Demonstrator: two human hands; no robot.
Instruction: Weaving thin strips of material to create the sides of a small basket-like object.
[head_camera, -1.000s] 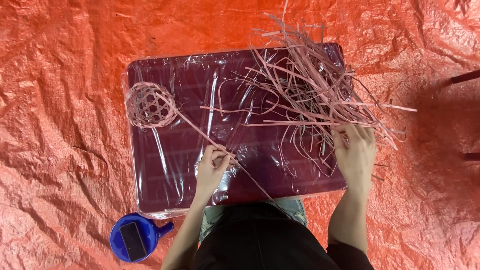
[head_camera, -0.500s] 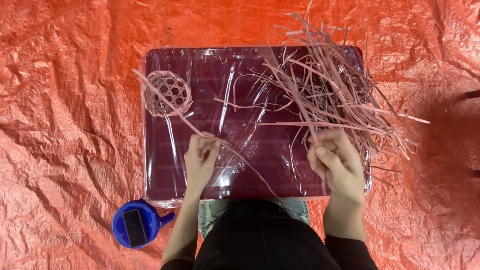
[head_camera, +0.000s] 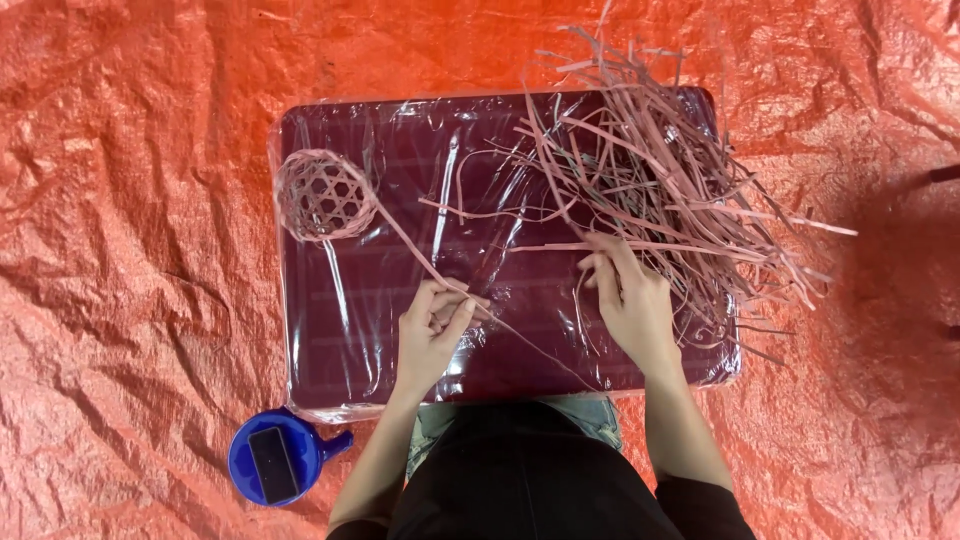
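Near the lower middle of the frame the left hand pinches a long pink strip between thumb and fingers; that strip runs up and left to a small round woven lattice piece lying at the upper left of the dark maroon board, which is wrapped in clear plastic and serves as the desk. The right hand sits right of centre, its fingers loosely curled with the forefinger and thumb closing on 1 strip at the lower edge of the loose pile of pink strips spread over the board's upper right. The step in hand looks like drawing a single strip from the pile while keeping the woven piece's tail taut. To do it well, I judge the right fingers should separate just 1 strip and slide it along its length, not lift, so neighbours do not tangle; the left pinch should hold steady so the lattice does not twist. A blue round container with a dark phone-like slab on it lies at lower left on the orange tarpaulin.
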